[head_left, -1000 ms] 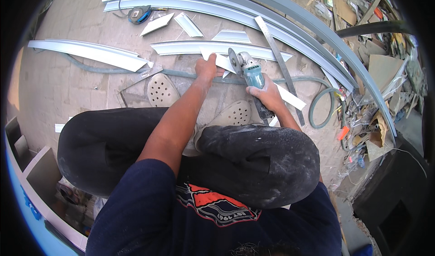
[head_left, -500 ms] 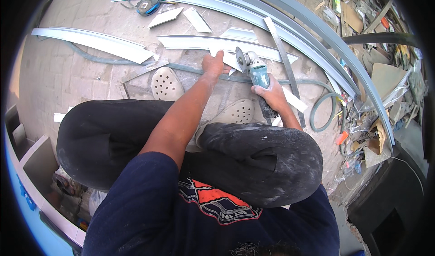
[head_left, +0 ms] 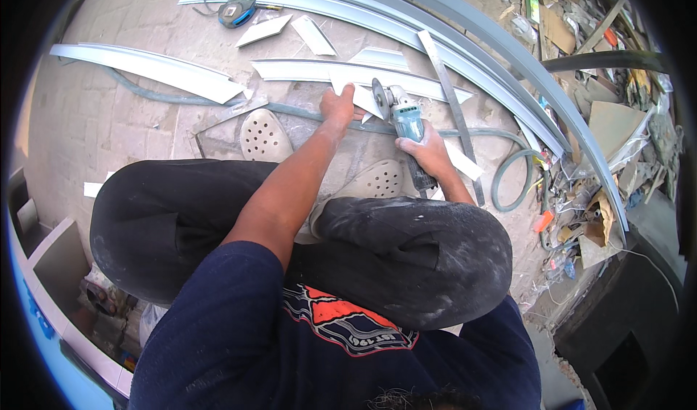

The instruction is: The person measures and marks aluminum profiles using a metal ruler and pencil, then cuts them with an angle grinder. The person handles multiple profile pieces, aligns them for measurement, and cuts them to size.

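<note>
My right hand (head_left: 427,151) is wrapped round the body of a teal and black angle grinder (head_left: 409,125). Its round disc stands close to the right end of a short white trim piece (head_left: 367,99); whether the two touch I cannot tell. My left hand (head_left: 339,106) grips that piece near its left end, with some fingers hidden beneath. Behind it lies a longer white trim strip (head_left: 298,69) with slanted ends. A flat metal bar (head_left: 445,79) lies across the strip's right part. Another white offcut (head_left: 462,161) is beside my right wrist.
A grey-green hose (head_left: 301,110) runs past my beige clogs (head_left: 266,137) and coils at the right. Long pale profiles (head_left: 348,10) curve along the back. A blue and black tape measure (head_left: 237,12) lies at the far left. Mixed debris (head_left: 602,127) is heaped on the right.
My right hand and the grinder have shifted slightly left, nearer the short trim piece. My left hand keeps its grip. The whole view has drifted a little.
</note>
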Demonstrator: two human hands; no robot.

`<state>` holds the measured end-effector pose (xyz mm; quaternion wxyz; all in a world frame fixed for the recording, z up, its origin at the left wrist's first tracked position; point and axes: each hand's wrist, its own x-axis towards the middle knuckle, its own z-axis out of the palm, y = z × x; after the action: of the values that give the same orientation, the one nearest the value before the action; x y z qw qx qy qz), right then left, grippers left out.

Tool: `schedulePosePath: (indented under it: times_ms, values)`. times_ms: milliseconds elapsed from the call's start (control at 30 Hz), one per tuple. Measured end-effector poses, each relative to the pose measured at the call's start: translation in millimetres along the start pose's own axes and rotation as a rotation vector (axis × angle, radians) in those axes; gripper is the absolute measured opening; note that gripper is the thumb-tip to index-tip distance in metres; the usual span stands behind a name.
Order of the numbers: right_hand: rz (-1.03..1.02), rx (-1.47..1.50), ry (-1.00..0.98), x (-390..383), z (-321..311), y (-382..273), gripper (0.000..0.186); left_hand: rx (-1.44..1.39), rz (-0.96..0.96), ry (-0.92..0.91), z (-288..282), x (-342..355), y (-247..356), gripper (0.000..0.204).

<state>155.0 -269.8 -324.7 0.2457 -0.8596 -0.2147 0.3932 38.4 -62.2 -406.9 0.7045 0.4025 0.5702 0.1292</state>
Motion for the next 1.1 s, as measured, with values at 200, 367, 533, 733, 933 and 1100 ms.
schedulePosePath:
  times_ms: [200,367,533,733,933,1100]
  values:
    - [-0.014,0.026,0.022,4,9,10,0.088,0.078,0.037,0.003,-2,-3,1,0.04]
    - [-0.017,0.058,0.023,-1,9,12,0.086,0.053,0.035,-0.006,-4,-4,0,0.049]
    - [-0.036,0.068,0.02,-5,10,10,0.086,0.084,0.047,-0.003,-5,-5,2,0.041]
    - [-0.017,0.117,0.002,-11,7,4,0.084,0.08,0.061,-0.008,-3,-10,5,0.043]
    - [0.006,0.142,-0.011,-17,6,3,0.085,0.019,0.017,-0.016,-6,-10,4,0.045]
    - [0.003,0.156,-0.02,-21,5,-1,0.088,-0.05,0.037,-0.066,-11,-14,7,0.047]
